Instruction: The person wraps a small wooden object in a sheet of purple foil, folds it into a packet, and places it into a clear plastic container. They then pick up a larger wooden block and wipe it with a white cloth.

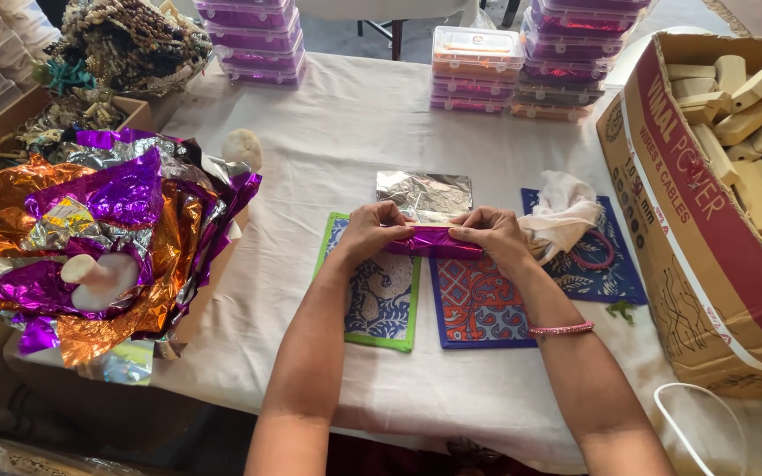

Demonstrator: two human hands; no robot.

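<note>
Your L hand [372,231] & R hand [493,233] both pinch the purple foil packet [432,241], fingers clamped on its ends, held just above the printed mats [478,304], silver foil sheet [423,194] behind.

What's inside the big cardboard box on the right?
The cardboard box holds a loose pile of pale wooden blocks. Only the top layer shows; whatever lies deeper is covered by the blocks and the box wall.

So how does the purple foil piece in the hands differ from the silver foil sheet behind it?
The purple foil piece is wrapped into a narrow bar; the silver foil sheet lies flat and open. The purple one is gripped by the left hand and right hand; the silver one rests untouched on the table. Both are shiny and crinkled.
</note>
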